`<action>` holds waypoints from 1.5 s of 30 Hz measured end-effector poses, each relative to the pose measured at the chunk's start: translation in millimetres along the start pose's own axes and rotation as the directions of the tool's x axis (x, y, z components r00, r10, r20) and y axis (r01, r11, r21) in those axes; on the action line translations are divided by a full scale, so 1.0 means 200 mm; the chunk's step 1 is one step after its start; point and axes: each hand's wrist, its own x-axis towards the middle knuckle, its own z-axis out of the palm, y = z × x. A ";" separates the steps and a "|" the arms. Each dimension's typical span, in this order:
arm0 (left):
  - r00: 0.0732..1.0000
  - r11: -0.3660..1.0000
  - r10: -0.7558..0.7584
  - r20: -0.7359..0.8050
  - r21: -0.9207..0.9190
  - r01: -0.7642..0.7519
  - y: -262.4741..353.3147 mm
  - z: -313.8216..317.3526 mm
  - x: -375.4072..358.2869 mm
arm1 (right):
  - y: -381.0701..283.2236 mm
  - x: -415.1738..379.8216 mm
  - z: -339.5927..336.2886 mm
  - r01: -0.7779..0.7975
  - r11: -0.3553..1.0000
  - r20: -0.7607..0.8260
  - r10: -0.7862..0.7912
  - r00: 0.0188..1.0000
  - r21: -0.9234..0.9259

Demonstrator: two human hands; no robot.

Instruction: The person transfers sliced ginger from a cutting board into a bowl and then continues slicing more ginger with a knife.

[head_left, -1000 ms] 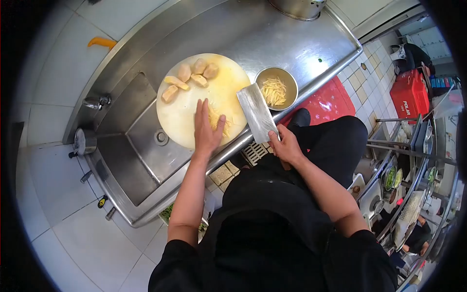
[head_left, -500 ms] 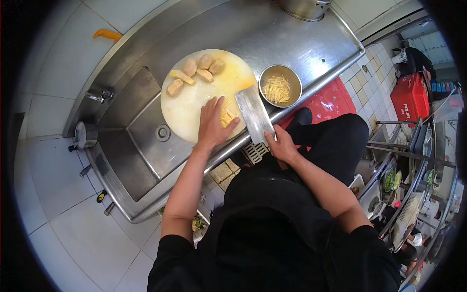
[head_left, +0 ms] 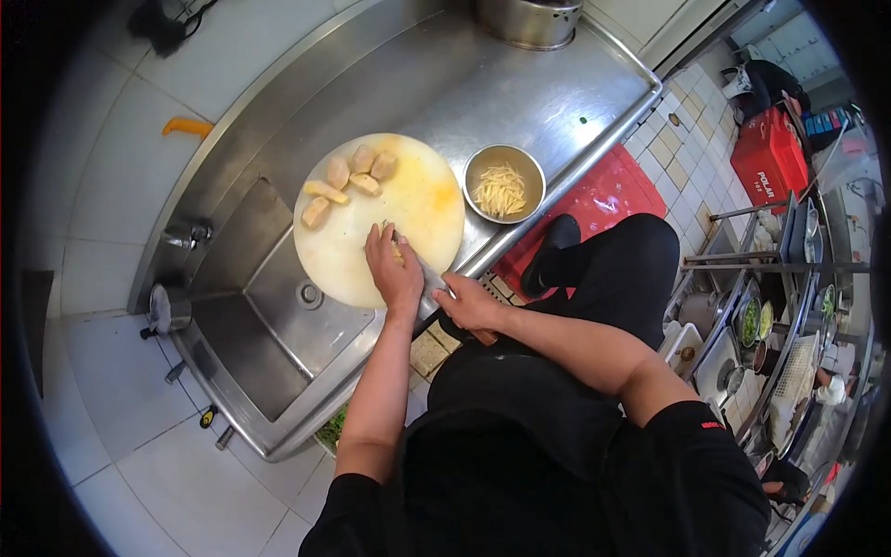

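My right hand point(head_left: 471, 304) grips a cleaver by its handle. The broad metal blade point(head_left: 430, 280) is seen nearly edge-on, close beside my left hand. With bent fingers, my left hand point(head_left: 397, 274) holds pale yellow ginger pieces point(head_left: 399, 249) down on a round white cutting board point(head_left: 339, 265); the hand partly hides them. Several larger peeled ginger chunks point(head_left: 339, 172) lie at the board's far left side. To the right of the board stands a round metal bowl point(head_left: 532, 172) with thin yellow ginger shreds point(head_left: 499, 191) inside.
The board rests on a steel sink counter point(head_left: 418, 79), overlapping the sink basin point(head_left: 269, 325). A metal pot point(head_left: 529, 23) stands at the far end. A faucet point(head_left: 190, 235) is on the left wall side. Racks with trays point(head_left: 742, 320) and a red box point(head_left: 772, 158) are to the right.
The cleaver has swung from lying flat by the bowl to nearly edge-on beside my left hand. My left fingers have drawn together over the ginger pieces. The camera view has shifted.
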 end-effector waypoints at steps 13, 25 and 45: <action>0.943 0.863 0.328 0.046 -0.422 -0.280 0.60 0.68 0.37 | -0.16 -0.39 -0.88 -0.163 0.950 -0.420 0.266 0.868 0.264; 0.962 0.921 0.139 0.234 -0.387 -0.039 0.69 0.54 0.48 | -0.15 -0.33 -1.16 -0.147 0.980 -0.408 0.190 0.893 0.134; 0.914 0.972 0.233 0.332 -0.065 -0.224 0.37 0.00 0.48 | -0.25 -0.20 -1.18 0.077 0.926 -0.603 0.175 0.778 0.369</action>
